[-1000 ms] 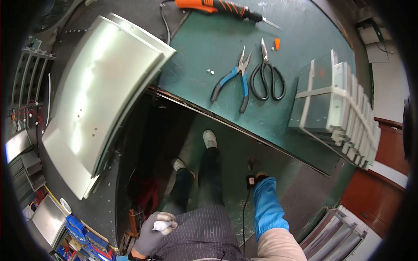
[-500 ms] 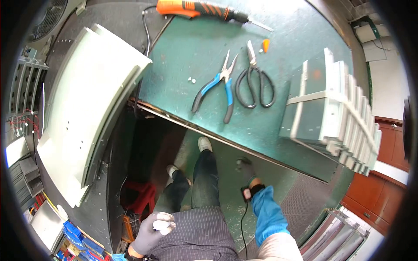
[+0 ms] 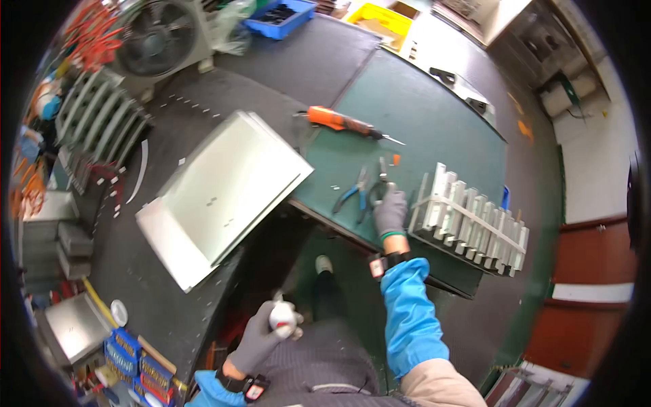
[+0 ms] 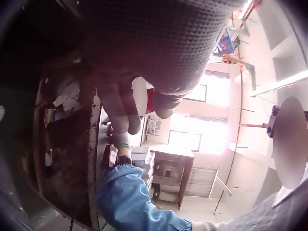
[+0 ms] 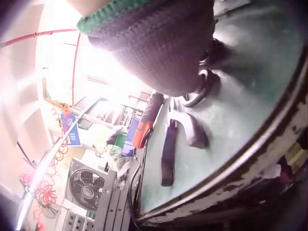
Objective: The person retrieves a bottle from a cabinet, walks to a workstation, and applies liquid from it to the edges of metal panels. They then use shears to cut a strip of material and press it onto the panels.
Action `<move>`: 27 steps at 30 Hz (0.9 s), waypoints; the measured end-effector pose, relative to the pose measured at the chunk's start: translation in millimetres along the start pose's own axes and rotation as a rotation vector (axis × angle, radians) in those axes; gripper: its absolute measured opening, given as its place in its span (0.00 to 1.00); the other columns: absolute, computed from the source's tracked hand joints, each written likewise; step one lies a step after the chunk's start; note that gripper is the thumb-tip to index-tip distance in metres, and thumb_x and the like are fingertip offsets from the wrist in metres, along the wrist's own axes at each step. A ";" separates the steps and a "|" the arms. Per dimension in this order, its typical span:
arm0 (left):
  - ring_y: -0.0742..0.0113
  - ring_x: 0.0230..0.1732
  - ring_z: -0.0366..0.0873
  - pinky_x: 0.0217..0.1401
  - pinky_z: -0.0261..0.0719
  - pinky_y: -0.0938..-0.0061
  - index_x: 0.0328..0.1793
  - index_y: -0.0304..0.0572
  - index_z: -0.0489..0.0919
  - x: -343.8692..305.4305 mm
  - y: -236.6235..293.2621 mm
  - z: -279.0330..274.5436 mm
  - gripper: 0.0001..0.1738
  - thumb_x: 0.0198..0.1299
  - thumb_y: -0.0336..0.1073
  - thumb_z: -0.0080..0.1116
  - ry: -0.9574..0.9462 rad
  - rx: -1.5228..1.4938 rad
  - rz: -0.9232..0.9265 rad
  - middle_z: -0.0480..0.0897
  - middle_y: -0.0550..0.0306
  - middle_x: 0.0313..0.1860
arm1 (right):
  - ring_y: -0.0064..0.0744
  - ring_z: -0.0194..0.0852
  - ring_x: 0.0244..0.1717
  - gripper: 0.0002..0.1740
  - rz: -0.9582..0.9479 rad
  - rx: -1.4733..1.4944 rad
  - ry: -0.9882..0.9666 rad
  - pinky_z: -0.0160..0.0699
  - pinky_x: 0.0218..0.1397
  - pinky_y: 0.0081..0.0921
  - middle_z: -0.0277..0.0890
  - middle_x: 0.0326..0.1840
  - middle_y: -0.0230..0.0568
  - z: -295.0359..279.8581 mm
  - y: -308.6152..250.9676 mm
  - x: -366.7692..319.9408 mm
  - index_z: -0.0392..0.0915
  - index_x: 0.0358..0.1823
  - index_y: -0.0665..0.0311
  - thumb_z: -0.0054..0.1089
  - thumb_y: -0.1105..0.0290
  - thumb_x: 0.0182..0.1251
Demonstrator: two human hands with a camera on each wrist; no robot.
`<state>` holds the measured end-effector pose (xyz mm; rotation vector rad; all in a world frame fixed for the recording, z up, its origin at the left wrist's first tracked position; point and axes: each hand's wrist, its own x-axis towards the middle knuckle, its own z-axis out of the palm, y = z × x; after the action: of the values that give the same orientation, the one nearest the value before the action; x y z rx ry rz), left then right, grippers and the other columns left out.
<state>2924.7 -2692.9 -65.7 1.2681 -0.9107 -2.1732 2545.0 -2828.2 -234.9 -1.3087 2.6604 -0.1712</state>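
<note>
Two gloved hands are at work over and beside the green tabletop (image 3: 447, 139). The right hand (image 3: 390, 211) is over the looped handles of the black-handled scissors (image 3: 383, 167), whose blades point towards 12 o'clock. Whether its fingers close round those handles I cannot tell (the glove covers much of them). At about 7:30 from it, off the tabletop's edge, the left hand (image 3: 266, 334) grips a small white rounded object (image 3: 282, 315) bearing a red mark, its fingers curled round it.

Taking the right hand as the clock's centre, the blue-handled pliers (image 3: 348, 195) lie just beside the scissors at 10 o'clock, with some tiny white bits (image 3: 335, 188) past them. An orange and black power screwdriver (image 3: 332, 119) lies at 11 o'clock, its bit pointing to the right, and a little orange piece (image 3: 396, 159) is near the scissors' blades at 12. Close by at 3 o'clock stands a strapped bundle of metal pieces (image 3: 468, 220). Stacked pale panels (image 3: 220, 197) lie at 9 o'clock (blurred at the edges), and a fan (image 3: 156, 39) stands well apart at 10.
</note>
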 end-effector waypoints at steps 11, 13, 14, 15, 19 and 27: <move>0.69 0.39 0.83 0.46 0.85 0.71 0.72 0.40 0.65 -53.9 22.2 -38.0 0.28 0.73 0.41 0.60 -0.142 -0.100 0.123 0.82 0.48 0.49 | 0.30 0.80 0.43 0.40 -0.089 0.871 -0.108 0.79 0.48 0.28 0.81 0.45 0.38 -61.5 -20.4 -59.1 0.69 0.70 0.69 0.74 0.71 0.54; 0.71 0.40 0.83 0.46 0.85 0.72 0.72 0.40 0.65 -56.7 23.3 -41.7 0.29 0.73 0.44 0.60 -0.193 -0.107 0.107 0.82 0.49 0.49 | 0.19 0.65 0.35 0.32 -0.342 0.999 -0.149 0.70 0.41 0.21 0.70 0.35 0.26 -112.2 -49.2 -132.2 0.72 0.67 0.61 0.71 0.79 0.59; 0.71 0.40 0.83 0.46 0.85 0.73 0.72 0.40 0.65 -56.3 23.3 -42.1 0.29 0.73 0.44 0.59 -0.206 -0.057 0.101 0.82 0.50 0.48 | 0.18 0.67 0.37 0.32 -0.360 1.059 -0.337 0.71 0.44 0.20 0.71 0.35 0.27 -131.7 -51.2 -164.0 0.72 0.67 0.61 0.71 0.79 0.60; 0.72 0.40 0.83 0.46 0.85 0.74 0.73 0.40 0.65 -56.8 23.5 -40.3 0.29 0.73 0.44 0.59 -0.222 -0.006 0.095 0.82 0.50 0.48 | 0.17 0.67 0.38 0.32 -0.382 1.049 -0.438 0.72 0.45 0.19 0.72 0.36 0.27 -155.4 -57.0 -201.8 0.72 0.66 0.62 0.70 0.81 0.60; 0.74 0.39 0.83 0.45 0.85 0.77 0.73 0.40 0.65 -53.9 17.5 -26.2 0.29 0.73 0.44 0.60 -0.327 0.085 0.127 0.83 0.52 0.48 | 0.15 0.67 0.40 0.37 -0.375 0.951 -0.672 0.71 0.45 0.18 0.71 0.41 0.25 -211.9 -52.6 -297.6 0.71 0.68 0.63 0.79 0.67 0.59; 0.72 0.44 0.86 0.48 0.86 0.75 0.72 0.41 0.71 -58.0 4.8 39.9 0.24 0.72 0.34 0.58 -0.510 0.345 0.150 0.85 0.55 0.49 | 0.33 0.75 0.33 0.37 -0.419 0.515 -0.226 0.78 0.40 0.29 0.76 0.37 0.36 -260.4 6.5 -359.3 0.79 0.61 0.58 0.84 0.55 0.51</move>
<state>2916.9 -2644.9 -14.6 0.7462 -1.5825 -2.3235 2702.4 -2532.1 55.7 -1.5574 1.9430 -0.6654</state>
